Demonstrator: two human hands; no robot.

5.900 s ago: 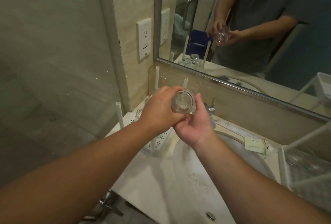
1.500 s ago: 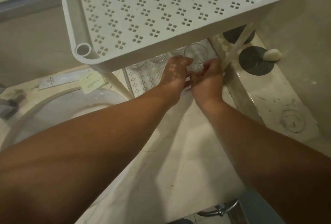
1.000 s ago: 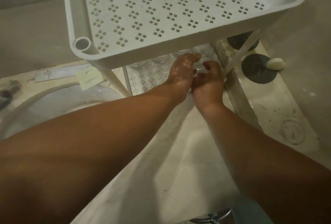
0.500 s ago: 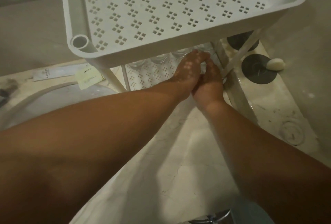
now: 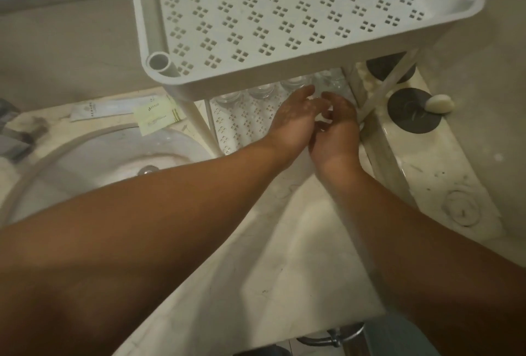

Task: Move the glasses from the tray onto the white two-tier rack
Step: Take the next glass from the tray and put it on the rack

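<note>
Clear glass (image 5: 327, 86) just beyond fingers (image 5: 306, 92)

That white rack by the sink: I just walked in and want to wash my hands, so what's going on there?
A person is loading clear glasses onto the lower tier of the white two-tier rack. Both hands reach under the bare top tier: the left hand and right hand sit together at the right end of a row of glasses. Whether either has a grip on a glass cannot be told. The sink is beside it.
</note>
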